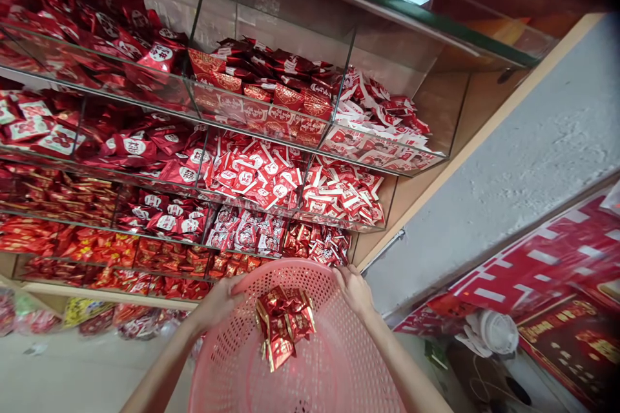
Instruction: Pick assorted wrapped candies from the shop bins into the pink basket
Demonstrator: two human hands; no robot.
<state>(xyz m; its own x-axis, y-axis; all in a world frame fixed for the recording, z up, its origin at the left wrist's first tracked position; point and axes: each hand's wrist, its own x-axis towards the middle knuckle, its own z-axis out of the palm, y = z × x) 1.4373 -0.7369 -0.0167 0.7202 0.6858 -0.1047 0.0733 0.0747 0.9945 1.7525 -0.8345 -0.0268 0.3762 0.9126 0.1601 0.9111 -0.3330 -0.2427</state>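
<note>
A large pink perforated basket (368, 348) is held at its far rim by both my hands, close to the lowest shelf bins. My left hand (220, 300) grips the rim's left side, fingers curled over the edge. On the right side, my right hand (354, 289) is closed on the rim. Inside the basket lies a small pile of red and gold wrapped packets (285, 322). Just beyond the rim are bins of red wrapped packets (247, 235).
Clear-fronted shelf bins (271, 110) full of red packets rise ahead and to the left. A grey wall (523, 161) stands at the right, with red printed packaging (542, 258) below it. Bagged goods (87, 310) lie under the shelf.
</note>
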